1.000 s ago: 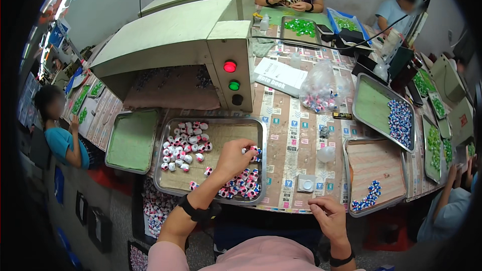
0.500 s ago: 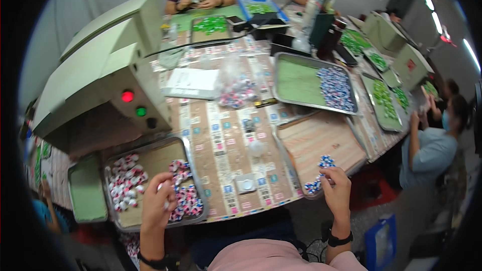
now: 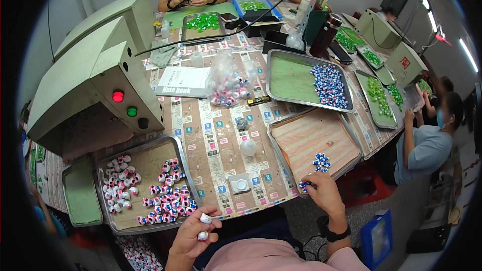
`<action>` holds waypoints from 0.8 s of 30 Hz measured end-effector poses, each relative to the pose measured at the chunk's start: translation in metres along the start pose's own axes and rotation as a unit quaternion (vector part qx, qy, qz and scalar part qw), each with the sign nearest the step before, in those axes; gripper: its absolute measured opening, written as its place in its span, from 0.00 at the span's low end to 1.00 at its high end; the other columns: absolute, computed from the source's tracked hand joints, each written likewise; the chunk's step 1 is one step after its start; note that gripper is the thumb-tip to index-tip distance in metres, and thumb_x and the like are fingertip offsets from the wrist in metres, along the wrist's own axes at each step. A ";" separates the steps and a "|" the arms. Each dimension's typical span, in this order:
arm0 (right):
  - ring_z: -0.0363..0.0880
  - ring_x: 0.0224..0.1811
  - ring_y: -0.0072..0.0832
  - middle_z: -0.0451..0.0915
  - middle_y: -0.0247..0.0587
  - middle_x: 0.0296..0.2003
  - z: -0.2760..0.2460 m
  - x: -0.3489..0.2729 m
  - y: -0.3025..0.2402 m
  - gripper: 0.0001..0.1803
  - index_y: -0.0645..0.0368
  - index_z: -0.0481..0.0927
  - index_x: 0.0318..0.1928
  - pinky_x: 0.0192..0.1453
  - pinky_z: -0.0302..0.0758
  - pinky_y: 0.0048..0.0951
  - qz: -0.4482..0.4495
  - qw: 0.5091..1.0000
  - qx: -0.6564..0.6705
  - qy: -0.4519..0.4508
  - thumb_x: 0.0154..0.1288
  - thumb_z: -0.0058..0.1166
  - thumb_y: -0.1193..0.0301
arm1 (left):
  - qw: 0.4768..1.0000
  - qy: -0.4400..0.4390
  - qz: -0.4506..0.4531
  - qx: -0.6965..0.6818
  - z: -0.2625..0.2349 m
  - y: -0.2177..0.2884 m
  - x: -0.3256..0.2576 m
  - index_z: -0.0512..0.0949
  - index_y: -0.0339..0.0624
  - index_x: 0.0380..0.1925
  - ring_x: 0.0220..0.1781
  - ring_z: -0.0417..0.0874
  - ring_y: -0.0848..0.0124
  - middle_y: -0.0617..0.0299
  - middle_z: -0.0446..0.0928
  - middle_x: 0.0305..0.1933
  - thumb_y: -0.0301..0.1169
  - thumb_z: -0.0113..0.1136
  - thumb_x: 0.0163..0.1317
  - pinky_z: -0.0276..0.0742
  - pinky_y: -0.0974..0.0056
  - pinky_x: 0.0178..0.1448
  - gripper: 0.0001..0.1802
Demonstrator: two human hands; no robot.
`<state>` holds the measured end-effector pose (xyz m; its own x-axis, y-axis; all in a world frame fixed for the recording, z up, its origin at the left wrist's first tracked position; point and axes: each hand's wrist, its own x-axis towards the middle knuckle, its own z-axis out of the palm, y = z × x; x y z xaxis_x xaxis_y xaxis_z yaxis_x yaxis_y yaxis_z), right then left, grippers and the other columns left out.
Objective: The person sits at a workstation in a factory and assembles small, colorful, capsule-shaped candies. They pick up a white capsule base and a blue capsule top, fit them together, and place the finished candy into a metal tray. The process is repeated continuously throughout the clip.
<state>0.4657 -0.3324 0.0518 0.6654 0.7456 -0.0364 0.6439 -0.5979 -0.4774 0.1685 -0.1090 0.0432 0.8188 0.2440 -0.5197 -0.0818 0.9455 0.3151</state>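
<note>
My left hand (image 3: 193, 233) is in front of the table's near edge, its fingers curled round two small white painted figure pieces (image 3: 205, 218) with pink marks. On the right, my right hand (image 3: 325, 190) reaches over the near corner of a metal tray (image 3: 316, 133) lined with pinkish cloth. Its fingertips are pinched on a small blue-and-white piece (image 3: 303, 185), partly hidden by the fingers. A small cluster of similar pieces (image 3: 321, 162) lies just beyond them. Left of centre, another tray (image 3: 182, 156) holds mostly white pieces (image 3: 119, 183) and pink, white and blue ones (image 3: 170, 198).
A beige machine (image 3: 85, 85) with red and green lights stands at left. Beyond my hands are a white dish (image 3: 240, 184), a squat translucent bottle (image 3: 248, 147), a bagful of pieces (image 3: 228, 88), a notebook (image 3: 183, 81) and a tray of blue pieces (image 3: 291, 83). Co-workers sit around.
My left hand has moved from above the left tray toward me and to the right, now showing two white pieces. My right hand has shifted slightly left and nearer me, down to the tray's corner.
</note>
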 end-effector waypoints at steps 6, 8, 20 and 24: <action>0.79 0.37 0.43 0.81 0.48 0.31 0.009 0.011 0.007 0.08 0.64 0.83 0.38 0.44 0.75 0.36 -0.016 0.993 0.079 0.087 0.57 0.55 0.76 | 0.999 -0.020 -0.030 0.013 0.012 -0.008 0.005 0.64 0.33 0.61 0.46 0.82 0.63 0.45 0.74 0.56 0.21 0.46 0.66 0.83 0.63 0.35 0.22; 0.80 0.38 0.42 0.81 0.48 0.32 0.009 0.013 0.007 0.08 0.64 0.83 0.38 0.45 0.75 0.35 -0.015 0.993 0.093 0.073 0.58 0.55 0.77 | 0.998 -0.042 -0.036 0.016 0.013 -0.008 0.006 0.63 0.32 0.62 0.46 0.82 0.63 0.44 0.74 0.55 0.23 0.45 0.68 0.83 0.63 0.35 0.22; 0.79 0.34 0.33 0.78 0.45 0.33 0.004 0.019 0.008 0.12 0.63 0.82 0.42 0.41 0.74 0.28 0.000 0.994 0.111 0.025 0.55 0.58 0.80 | 0.993 -0.102 -0.051 0.029 0.008 -0.015 0.013 0.65 0.32 0.62 0.42 0.82 0.66 0.48 0.76 0.47 0.28 0.49 0.70 0.82 0.66 0.36 0.22; 0.76 0.33 0.21 0.77 0.37 0.31 0.005 0.021 -0.002 0.12 0.65 0.81 0.42 0.37 0.72 0.20 0.013 0.969 0.239 0.053 0.56 0.58 0.82 | 0.991 -0.126 -0.048 0.012 -0.001 -0.017 0.015 0.66 0.35 0.62 0.43 0.82 0.67 0.50 0.76 0.50 0.29 0.47 0.72 0.84 0.67 0.40 0.20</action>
<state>0.4763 -0.3140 0.0480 0.7305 0.6824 0.0242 0.3942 -0.3924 -0.8311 0.1818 -0.1215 0.0292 0.9379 0.0899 -0.3350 0.0139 0.9553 0.2953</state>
